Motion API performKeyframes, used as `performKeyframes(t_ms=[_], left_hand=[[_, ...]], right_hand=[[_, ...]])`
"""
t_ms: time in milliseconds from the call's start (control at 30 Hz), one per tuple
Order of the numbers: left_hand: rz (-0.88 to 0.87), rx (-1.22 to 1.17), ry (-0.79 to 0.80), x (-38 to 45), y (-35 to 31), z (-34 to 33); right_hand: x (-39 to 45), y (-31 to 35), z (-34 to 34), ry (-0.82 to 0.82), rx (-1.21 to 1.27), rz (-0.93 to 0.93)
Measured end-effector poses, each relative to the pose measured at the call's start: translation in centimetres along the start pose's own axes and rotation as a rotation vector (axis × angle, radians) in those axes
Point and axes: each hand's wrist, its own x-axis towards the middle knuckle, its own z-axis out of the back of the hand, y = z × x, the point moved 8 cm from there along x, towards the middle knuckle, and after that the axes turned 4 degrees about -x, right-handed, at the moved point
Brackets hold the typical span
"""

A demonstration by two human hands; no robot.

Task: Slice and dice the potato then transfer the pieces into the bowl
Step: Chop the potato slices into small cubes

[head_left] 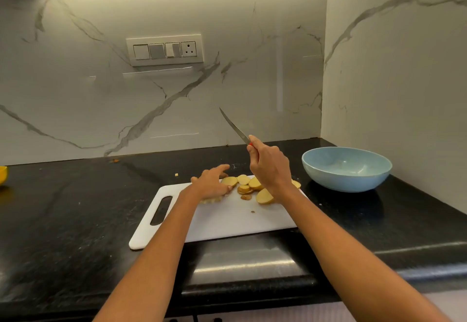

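Several round potato slices (255, 186) lie at the far side of a white cutting board (227, 220). My left hand (213, 182) rests on the board's far left part, palm down over some pale potato pieces (211, 200) that are mostly hidden. Its index finger points forward. My right hand (269, 167) grips the handle of a knife (233, 127) above the slices. The blade is lifted off the board and points up and to the left. A light blue bowl (346, 168) stands empty to the right of the board.
The black stone counter (75, 208) holds a small potato bit (176, 175) beyond the board. A yellow object (3, 175) sits at the far left edge. Marble walls close the back and right side; a switch panel (164, 50) is on the back wall.
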Motion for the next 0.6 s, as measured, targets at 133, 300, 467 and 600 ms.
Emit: performKeyframes(t_ms=[133,300,467,600], left_hand=[[-0.067,0.008,-0.023,0.5,0.1,0.5],[-0.137,-0.05,-0.074,0.0,-0.8,0.5],[-0.165,-0.055,-0.136,-0.7,-1.9,0.8],[-0.216,-0.228,-0.193,-1.0,-3.3,1.1]], right_hand=[[0.6,-0.4,0.4,-0.046,0.021,-0.004],[0.8,-0.7,0.9,-0.097,0.056,-0.029],[0.6,-0.8,1.0,-0.11,0.064,-0.04],[0.6,-0.9,1.2,-0.125,0.061,-0.046]])
